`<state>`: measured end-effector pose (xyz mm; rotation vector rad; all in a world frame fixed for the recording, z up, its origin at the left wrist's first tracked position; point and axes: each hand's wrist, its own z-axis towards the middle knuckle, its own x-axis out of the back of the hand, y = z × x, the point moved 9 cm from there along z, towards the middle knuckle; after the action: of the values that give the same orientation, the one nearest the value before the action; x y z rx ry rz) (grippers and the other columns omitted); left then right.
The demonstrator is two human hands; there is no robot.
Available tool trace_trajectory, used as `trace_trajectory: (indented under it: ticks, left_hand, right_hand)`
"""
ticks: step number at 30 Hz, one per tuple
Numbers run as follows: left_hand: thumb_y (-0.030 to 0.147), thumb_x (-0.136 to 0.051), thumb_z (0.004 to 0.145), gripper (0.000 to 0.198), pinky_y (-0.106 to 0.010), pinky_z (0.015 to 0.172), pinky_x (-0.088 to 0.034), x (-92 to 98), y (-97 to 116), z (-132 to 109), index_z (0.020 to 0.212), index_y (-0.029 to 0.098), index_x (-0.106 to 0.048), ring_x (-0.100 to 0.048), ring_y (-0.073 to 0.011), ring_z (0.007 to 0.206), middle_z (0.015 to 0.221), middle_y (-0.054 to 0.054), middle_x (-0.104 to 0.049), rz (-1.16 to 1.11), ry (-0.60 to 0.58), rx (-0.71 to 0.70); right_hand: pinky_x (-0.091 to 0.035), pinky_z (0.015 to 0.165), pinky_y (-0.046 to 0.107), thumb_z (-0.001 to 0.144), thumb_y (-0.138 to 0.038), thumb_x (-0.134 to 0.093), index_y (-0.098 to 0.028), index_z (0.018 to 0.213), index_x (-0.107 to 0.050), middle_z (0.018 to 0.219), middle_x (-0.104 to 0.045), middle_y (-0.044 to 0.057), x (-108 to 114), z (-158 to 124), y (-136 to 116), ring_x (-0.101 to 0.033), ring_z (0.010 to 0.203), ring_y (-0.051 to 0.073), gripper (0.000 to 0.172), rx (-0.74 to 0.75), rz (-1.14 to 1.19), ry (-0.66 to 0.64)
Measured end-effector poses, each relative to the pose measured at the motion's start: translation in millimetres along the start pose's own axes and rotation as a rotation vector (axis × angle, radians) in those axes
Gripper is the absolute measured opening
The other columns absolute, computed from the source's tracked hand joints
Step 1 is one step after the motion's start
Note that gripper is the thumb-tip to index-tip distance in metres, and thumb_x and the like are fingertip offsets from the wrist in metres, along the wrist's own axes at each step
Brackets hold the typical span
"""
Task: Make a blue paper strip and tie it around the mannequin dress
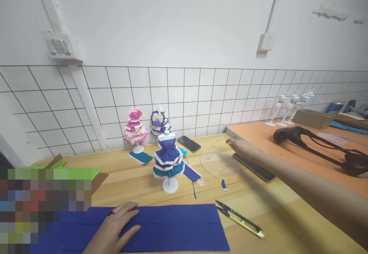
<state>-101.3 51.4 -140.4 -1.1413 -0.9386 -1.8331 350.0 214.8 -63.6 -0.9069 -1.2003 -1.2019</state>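
My left hand (116, 225) lies flat with fingers spread on a long sheet of dark blue paper (172, 227) at the table's near edge. My right hand (240, 145) is stretched far forward, fingers extended and holding nothing, just above the table near a clear plastic disc (220, 164) and a dark phone (254, 167). A small mannequin in a blue and white layered paper dress (168, 160) stands on a white base between the two hands. Thread snips (240, 218) with a yellow-green handle lie right of the blue sheet.
A pink paper dress (135, 129) and a blue-white one (159, 121) stand by the wire grid wall. A second phone (189, 143) and blue paper scraps (193, 173) lie nearby. An orange table (258, 133) at right holds white mannequins (283, 110), a box and a dark bag (316, 142).
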Motion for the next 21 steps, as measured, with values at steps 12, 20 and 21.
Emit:
trace_trajectory:
  ticks: [12, 20, 21]
  left_hand:
    - [0.049, -0.054, 0.078, 0.031, -0.032, 0.083, -0.053, 19.6, 11.9, 1.9, 0.096, 0.028, -0.069, -0.063, -0.0225, 0.098, 0.106, -0.004, -0.068, -0.024, 0.104, -0.036]
    - [0.046, -0.053, 0.080, 0.027, -0.030, 0.085, -0.052, 36.5, 26.4, 0.4, 0.092, 0.028, -0.069, -0.063, -0.0210, 0.098, 0.102, -0.003, -0.069, -0.065, 0.173, -0.065]
    - [0.047, -0.053, 0.080, 0.028, -0.030, 0.085, -0.052, 37.6, 28.5, 0.3, 0.092, 0.027, -0.069, -0.063, -0.0211, 0.097, 0.101, -0.003, -0.069, -0.067, 0.169, -0.068]
  right_hand:
    - [-0.043, 0.057, 0.023, 0.081, -0.026, -0.046, -0.021, 0.080, -0.055, 0.074, -0.063, 0.002, -4.9, -110.5, -98.3, -0.056, 0.063, 0.014, 0.011, 0.177, 0.549, -0.090]
    - [-0.044, 0.060, 0.027, 0.081, -0.036, -0.047, -0.021, 0.071, -0.062, 0.072, -0.068, 0.004, -20.0, -123.6, -83.3, -0.061, 0.066, 0.020, 0.024, 0.024, 0.611, -0.082]
    - [-0.043, 0.058, 0.028, 0.082, -0.038, -0.046, -0.021, 0.068, -0.061, 0.068, -0.067, 0.004, -18.9, -123.9, -84.4, -0.060, 0.062, 0.020, 0.027, 0.018, 0.596, -0.077]
